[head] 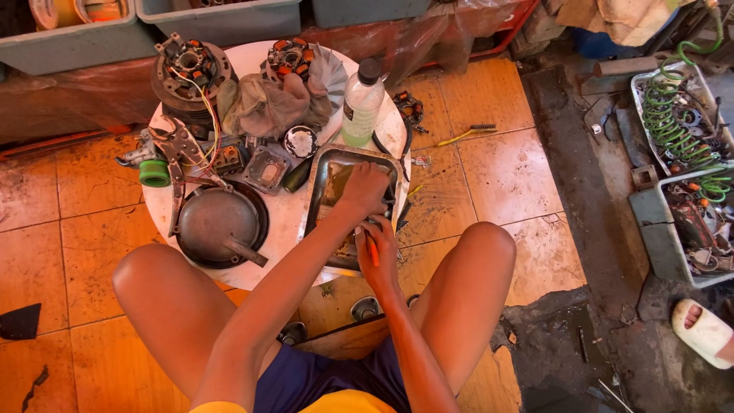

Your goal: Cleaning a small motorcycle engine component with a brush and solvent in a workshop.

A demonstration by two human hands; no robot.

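A round white table [284, 218] stands between my knees, and a rectangular metal tray [324, 171] lies on its right side. My left hand [362, 191] reaches into the tray, fingers closed down on a dark part that the hand hides. My right hand [378, 248] is at the tray's near edge and grips an orange-handled tool [371, 251], its tip pointing into the tray. A clear plastic bottle [362, 105] with a dark cap stands just behind the tray.
The table also carries a stator [189, 65] with coloured wires, a grey rag [262, 106], locking pliers [176, 157], a green ring [154, 173] and a round dark cover [219, 224]. Grey bins [684, 222] of parts stand right. Another person's sandalled foot [704, 327] is lower right.
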